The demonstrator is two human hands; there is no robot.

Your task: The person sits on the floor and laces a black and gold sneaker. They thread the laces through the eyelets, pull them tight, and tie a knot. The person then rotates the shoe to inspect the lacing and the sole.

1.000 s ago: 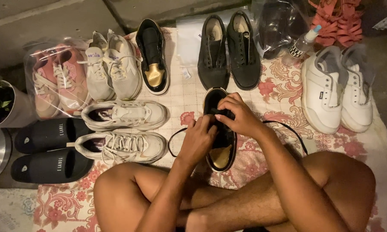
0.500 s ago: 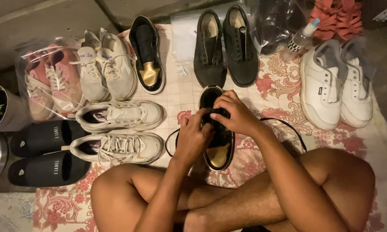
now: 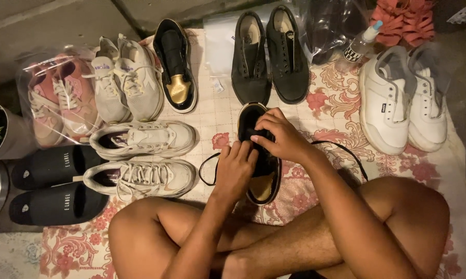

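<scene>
- Head view looks down on a person sitting cross-legged on a floral cloth point(image 3: 398, 170) spread over the floor, shoes laid out in pairs around them.
- Both hands work on one black sneaker with a gold toe point(image 3: 262, 165), which lies on the cloth just in front of the crossed legs, toe toward the person — close enough to reach with bent elbows.
- Left hand point(image 3: 236, 168) rests on the sneaker's left side, its grip closed narrow, apparently steadying the shoe.
- Right hand point(image 3: 279, 135) curls over the opening, its grip pinched narrow at the lacing (what it pinches I cannot tell).
- A black lace point(image 3: 341, 150) trails loose on the cloth to either side — slack, not pulled tight.
- Its matching sneaker point(image 3: 175, 67) lies apart, up among the row of pairs.
- White sneakers point(image 3: 142, 157) lie just left of the hands.
</scene>
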